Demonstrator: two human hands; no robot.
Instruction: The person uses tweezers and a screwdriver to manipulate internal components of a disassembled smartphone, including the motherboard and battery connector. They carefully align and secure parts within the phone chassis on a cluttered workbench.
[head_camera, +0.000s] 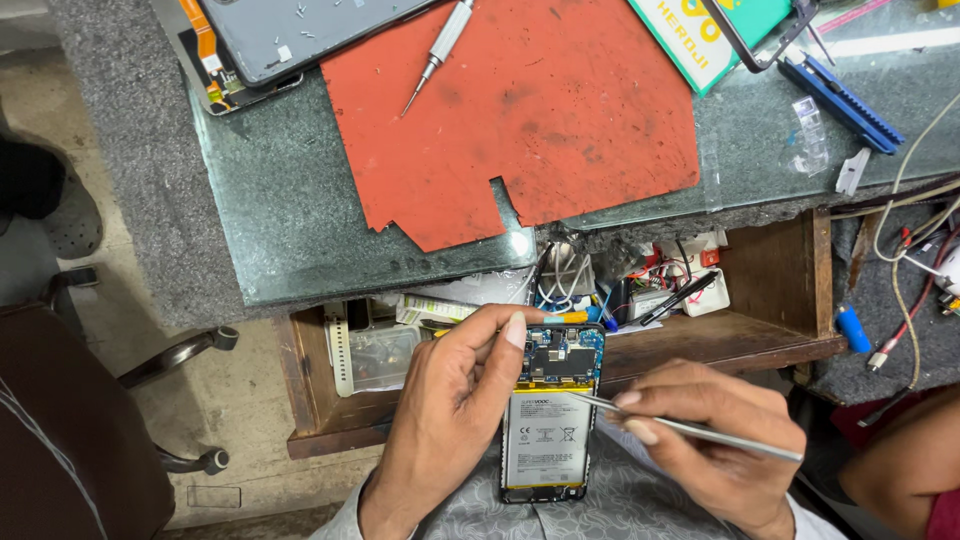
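My left hand (450, 400) is wrapped around an open phone (550, 415), gripping its side over my lap, below the open drawer (770, 335). My right hand (715, 435) pinches thin tweezers (690, 428), tips touching the phone near the top of its battery (546, 440). A red mat (520, 110) and screwdriver (438, 52) lie on the table (270, 220).

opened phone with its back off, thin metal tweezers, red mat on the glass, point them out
opened black phone (545, 440), head view, on its white battery
thin metal tweezers (700, 430), head view, mid-shaft
red rubber mat (520, 110), head view, centre
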